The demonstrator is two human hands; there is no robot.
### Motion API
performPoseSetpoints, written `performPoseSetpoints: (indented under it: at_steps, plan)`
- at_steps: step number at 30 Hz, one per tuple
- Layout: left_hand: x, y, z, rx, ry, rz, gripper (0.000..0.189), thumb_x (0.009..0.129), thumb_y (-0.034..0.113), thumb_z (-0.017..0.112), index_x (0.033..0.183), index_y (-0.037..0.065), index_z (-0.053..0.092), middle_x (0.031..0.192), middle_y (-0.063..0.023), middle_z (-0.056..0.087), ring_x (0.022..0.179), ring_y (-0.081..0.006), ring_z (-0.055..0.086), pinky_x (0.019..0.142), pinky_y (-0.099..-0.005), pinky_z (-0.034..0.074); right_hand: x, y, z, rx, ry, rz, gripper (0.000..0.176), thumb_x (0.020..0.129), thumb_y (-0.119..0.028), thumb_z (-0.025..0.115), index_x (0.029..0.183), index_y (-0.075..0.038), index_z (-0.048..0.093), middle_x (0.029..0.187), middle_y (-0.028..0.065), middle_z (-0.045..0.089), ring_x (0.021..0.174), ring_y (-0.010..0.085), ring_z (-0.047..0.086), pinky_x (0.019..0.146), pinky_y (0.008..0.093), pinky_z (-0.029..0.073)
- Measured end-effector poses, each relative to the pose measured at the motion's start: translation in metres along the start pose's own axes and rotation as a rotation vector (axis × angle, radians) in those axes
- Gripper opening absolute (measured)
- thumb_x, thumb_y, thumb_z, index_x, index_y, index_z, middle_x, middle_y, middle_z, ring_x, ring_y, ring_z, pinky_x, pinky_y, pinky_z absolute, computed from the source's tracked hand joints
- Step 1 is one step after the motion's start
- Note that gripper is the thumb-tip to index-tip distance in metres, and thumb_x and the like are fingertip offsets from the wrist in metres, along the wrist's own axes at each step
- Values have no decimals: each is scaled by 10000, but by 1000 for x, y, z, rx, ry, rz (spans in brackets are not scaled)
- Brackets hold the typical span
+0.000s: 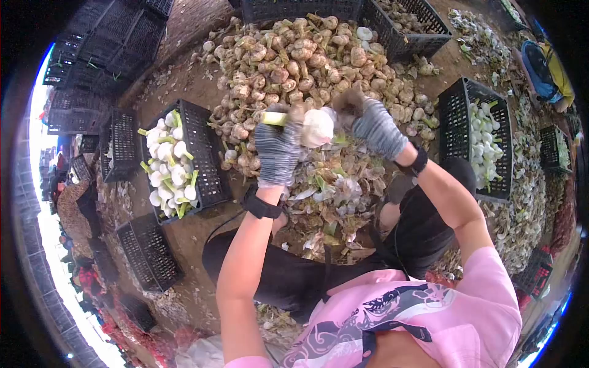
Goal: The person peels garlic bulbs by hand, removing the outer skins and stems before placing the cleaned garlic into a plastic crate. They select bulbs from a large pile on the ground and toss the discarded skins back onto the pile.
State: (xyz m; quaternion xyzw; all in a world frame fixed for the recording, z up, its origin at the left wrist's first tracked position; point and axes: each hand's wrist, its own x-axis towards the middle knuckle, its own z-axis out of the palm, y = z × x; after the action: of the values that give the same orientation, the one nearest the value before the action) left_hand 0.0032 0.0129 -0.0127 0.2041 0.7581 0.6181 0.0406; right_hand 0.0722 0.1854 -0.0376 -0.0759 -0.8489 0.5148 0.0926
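Observation:
My left hand [277, 147], in a grey striped glove with soiled fingers, is closed around the stem of a garlic bulb [317, 128]. The bulb is white and faces right, and its cut pale-green stem pokes out on the left of the hand. Just right of the bulb, my right hand [372, 126] wears a matching glove. Its dark fingertips are curled together and a little blurred; what is between them cannot be made out. Beyond both hands lies a heap of unpeeled garlic [288, 61]. Loose garlic skins [334, 190] cover the ground below them.
A black crate [205, 153] of clean white garlic stands at left, and another crate [457, 122] of garlic at right. More crates stand behind the heap [423, 46], at lower left [149, 251] and stacked at upper left [104, 43]. Peelings [521, 202] litter the right side.

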Motion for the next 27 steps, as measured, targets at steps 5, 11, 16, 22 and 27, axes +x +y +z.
performPoseSetpoints:
  at_steps: [5, 11, 16, 22, 27]
  plan:
    - [15, -12, -10, -842, -62, -716, 356, 791, 405, 585, 891, 65, 560, 764, -43, 607, 649, -135, 594, 496, -238, 498, -1, 51, 3, -497, -651, -1, 276, 738, -207, 584, 922, -1, 569, 814, 182, 606, 779, 334, 583, 676, 366, 465]
    - [14, -27, -15, -1140, -407, -725, 452, 808, 483, 500, 970, 64, 547, 809, -65, 616, 579, -141, 609, 331, -187, 449, 0, -20, -11, -70, -262, 83, 293, 827, -216, 527, 1027, -5, 555, 813, 91, 619, 695, 180, 575, 653, 296, 461]
    - [7, -9, 3, -744, 134, -793, 310, 828, 365, 528, 928, 71, 525, 782, -59, 587, 590, -145, 592, 421, -238, 478, -8, -43, 3, 520, -36, 189, 314, 786, -247, 628, 980, -16, 542, 768, 31, 546, 708, 115, 486, 659, 259, 422]
    - [2, -17, 4, -442, 172, -568, 202, 861, 235, 521, 848, 34, 504, 770, -28, 543, 674, -101, 503, 564, -252, 444, -13, -52, 7, 25, 91, -125, 298, 744, -244, 639, 914, -16, 551, 699, 94, 531, 644, 201, 519, 598, 306, 435]
    - [9, -19, -1, -285, 266, -523, 224, 847, 217, 544, 821, -3, 511, 747, -18, 528, 651, -97, 459, 586, -255, 413, -2, 10, 13, -70, -26, 78, 220, 792, -192, 607, 864, 7, 545, 689, 51, 567, 644, 125, 544, 596, 274, 448]
